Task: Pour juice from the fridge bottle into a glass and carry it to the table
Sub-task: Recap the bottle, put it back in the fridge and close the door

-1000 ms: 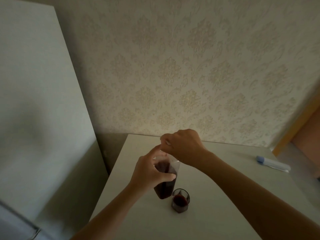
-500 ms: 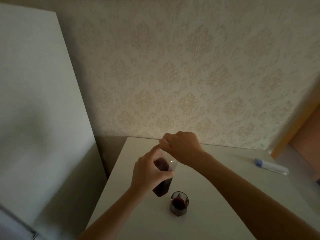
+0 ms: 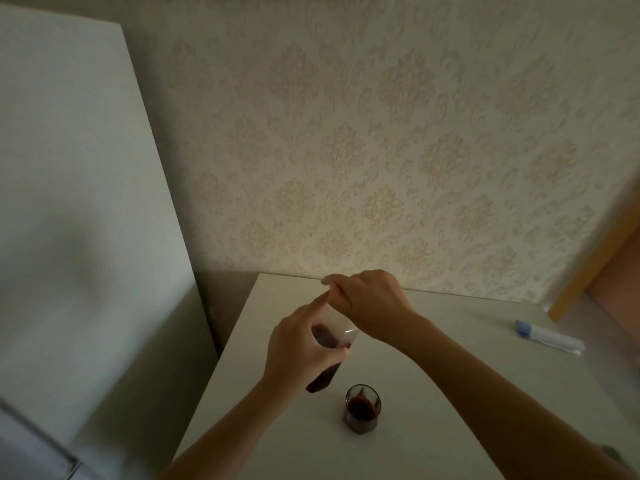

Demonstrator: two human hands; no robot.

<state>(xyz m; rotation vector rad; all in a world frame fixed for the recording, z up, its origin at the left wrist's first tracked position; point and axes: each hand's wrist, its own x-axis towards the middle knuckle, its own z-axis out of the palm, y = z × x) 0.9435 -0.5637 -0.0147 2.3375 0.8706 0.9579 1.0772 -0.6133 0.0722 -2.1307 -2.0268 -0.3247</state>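
The left hand (image 3: pixel 300 344) wraps around the middle of the juice bottle (image 3: pixel 327 355), which stands on the white table (image 3: pixel 450 393). The right hand (image 3: pixel 370 306) is closed over the bottle's top, fingers pinched; what they pinch is hidden. Just beside the bottle stands the glass (image 3: pixel 362 408), partly filled with dark juice. Well apart lies a white and blue tube (image 3: pixel 549 337).

Dim damask wallpaper (image 3: pixel 381 150), white fridge (image 3: pixel 69 202)
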